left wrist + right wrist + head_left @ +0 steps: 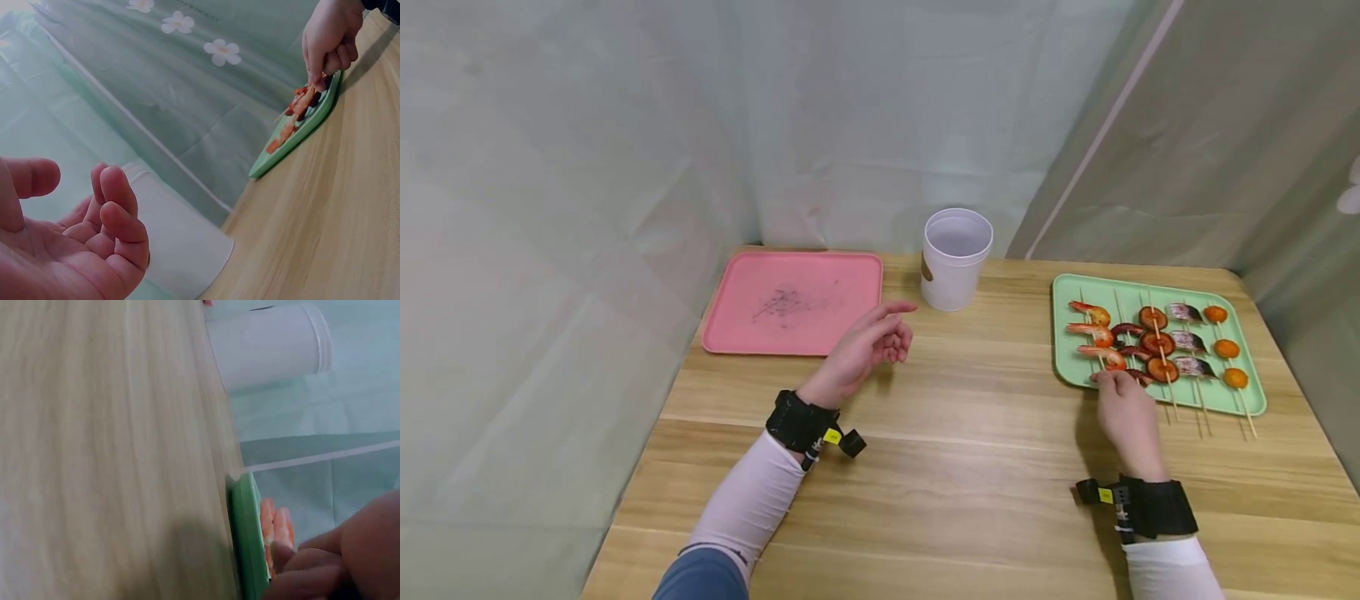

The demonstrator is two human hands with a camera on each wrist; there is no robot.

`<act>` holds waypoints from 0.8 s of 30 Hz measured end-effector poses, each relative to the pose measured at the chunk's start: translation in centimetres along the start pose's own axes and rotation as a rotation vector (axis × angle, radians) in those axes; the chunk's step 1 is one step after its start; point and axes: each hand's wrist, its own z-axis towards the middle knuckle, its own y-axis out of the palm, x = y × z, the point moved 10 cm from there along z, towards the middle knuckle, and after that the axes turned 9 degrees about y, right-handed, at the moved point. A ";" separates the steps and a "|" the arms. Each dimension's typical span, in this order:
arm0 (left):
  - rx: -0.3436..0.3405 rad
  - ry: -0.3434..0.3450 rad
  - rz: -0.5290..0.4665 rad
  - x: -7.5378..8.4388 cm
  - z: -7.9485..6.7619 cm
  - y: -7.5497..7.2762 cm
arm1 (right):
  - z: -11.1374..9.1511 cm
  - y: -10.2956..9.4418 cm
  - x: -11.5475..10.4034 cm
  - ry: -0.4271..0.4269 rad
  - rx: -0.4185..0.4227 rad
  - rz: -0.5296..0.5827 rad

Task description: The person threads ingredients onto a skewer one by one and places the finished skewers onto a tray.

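On the light green tray (1066, 287) at the right lie several skewers. My right hand (1129, 421) pinches the near end of the leftmost one, a shrimp skewer (1092, 335), at the tray's front edge. Beside it are a skewer of dark red pieces (1126, 330), one of round brown slices (1157, 343), one of silvery-dark pieces (1189, 342) and one of orange balls (1227, 348). In the left wrist view the fingertips meet on the shrimp skewer (287, 131). My left hand (867, 350) hovers near the pink tray, fingers loosely curled, holding nothing.
A pink tray (820, 275) with dark marks sits at the back left. Between the two trays stands a white bucket (951, 279) by the back edge. Pale curtains (887, 125) hang behind the wooden table (970, 483).
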 end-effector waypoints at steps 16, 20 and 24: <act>0.072 0.038 0.316 2.2 0.4 -3.4 | -2.4 -3.7 -2.9 -0.094 -0.120 -0.265; 0.069 0.086 0.652 4.1 2.8 -5.2 | -0.9 -6.2 -6.4 -0.181 -0.038 -0.318; 0.031 0.129 1.098 5.5 6.3 -7.0 | 3.1 -5.8 -10.0 -0.232 -0.103 -0.406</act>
